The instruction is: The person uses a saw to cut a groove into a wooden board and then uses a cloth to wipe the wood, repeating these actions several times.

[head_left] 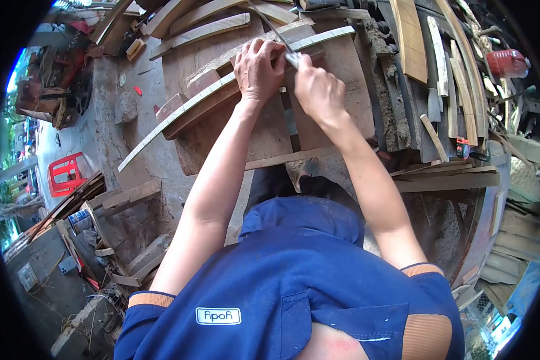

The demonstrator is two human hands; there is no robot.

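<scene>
A long, pale wooden strip with evenly spaced cross lines along its face slants across the wooden bench top. My left hand is closed over its middle, fingers curled on the wood and thumb side close to the blade. In my right hand is the light-coloured handle of a hand saw, its long narrow blade pointing away from me and crossing the strip just right of my left fingers. Brown wood pieces lie along the strip underneath and beside it.
Curved and straight boards are piled at the far side of the bench. More planks stand to the right, near a tape measure and a red plastic jug. A red stool and a paint can are at left.
</scene>
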